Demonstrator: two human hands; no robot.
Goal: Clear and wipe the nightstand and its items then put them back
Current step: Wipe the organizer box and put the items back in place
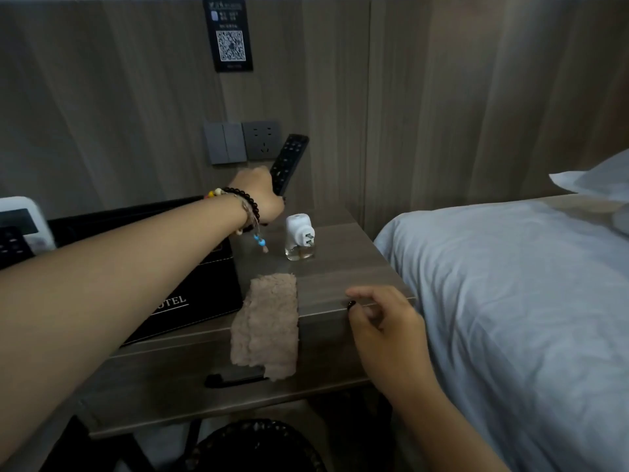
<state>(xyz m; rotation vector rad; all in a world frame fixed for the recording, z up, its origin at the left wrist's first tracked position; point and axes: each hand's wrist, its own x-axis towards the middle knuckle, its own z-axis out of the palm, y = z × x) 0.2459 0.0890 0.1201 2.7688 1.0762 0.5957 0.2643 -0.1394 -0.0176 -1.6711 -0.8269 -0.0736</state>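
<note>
Wood-grain nightstand [343, 267] against panelled wall, bed [510, 284] right, fuzzy beige cloth [269, 321] draped over front edge, left hand [260, 195] gripping slim black remote [289, 161] raised near socket [262, 139], right hand [381, 321] loosely curled at edge, holding nothing, white plug-in vaporiser [299, 238] upright on top.

Left hand [260, 192] grips remote [289, 161]; cloth [269, 321] on nightstand [340, 277].

The left hand [258, 195] covers the near end of the remote [289, 161], and its fingers are out of sight behind it. The left forearm hides the first letters printed on the black box [204, 294]. The brown cloth [269, 321] covers one end of the drawer handle [231, 379]. The device [17, 229] at far left is cut by the frame edge. The wall placard's [229, 35] text is too small to read.
</note>
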